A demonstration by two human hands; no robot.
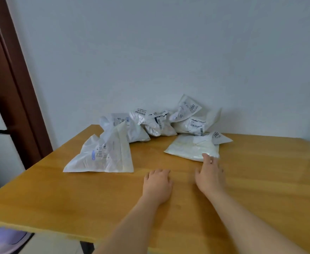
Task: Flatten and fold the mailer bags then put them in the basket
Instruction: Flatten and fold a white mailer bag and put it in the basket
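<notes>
Head view, nearest first: the left hand point(157, 182) lies flat and relaxed on the wooden table point(77, 198), gripping nothing, likely steadying. Just beyond, the right hand point(210, 177) stretches open, fingertips touching the near edge of the flat mailer bag point(190, 147), probably to draw it closer. Crumpled mailer bags point(157, 123) wait against the wall point(150, 52); no basket shows.

A wooden desk point(58, 195) carries white mailer bags. At ten o'clock lies a flat, tented bag point(102, 156). A crumpled heap of bags point(156, 123) sits at twelve o'clock against the wall. Just in front of the heap, at one o'clock, a flattened bag point(190, 147) lies on the wood.
</notes>
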